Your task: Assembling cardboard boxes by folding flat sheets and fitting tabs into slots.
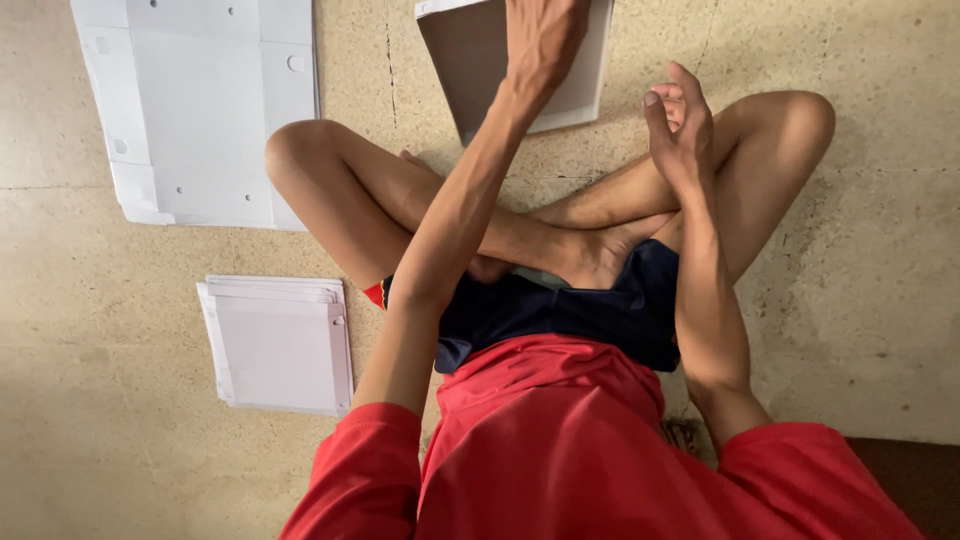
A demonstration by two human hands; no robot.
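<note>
I sit cross-legged on the floor in a red shirt and dark shorts. My left hand [540, 40] reaches forward and lies on a shallow cardboard box [470, 60], brown inside with a white rim, which sits on the floor past my knees. The frame's top edge cuts off its fingers, so the grip is hidden. My right hand [680, 125] hovers above my right shin, near the knee. It is empty, with loosely curled fingers and the thumb raised, and it is just right of the box.
A large flat white die-cut cardboard sheet [200, 100] lies at the far left. A stack of smaller white flat sheets [280, 345] lies beside my left thigh. The floor [870, 300] is beige speckled stone with cracks.
</note>
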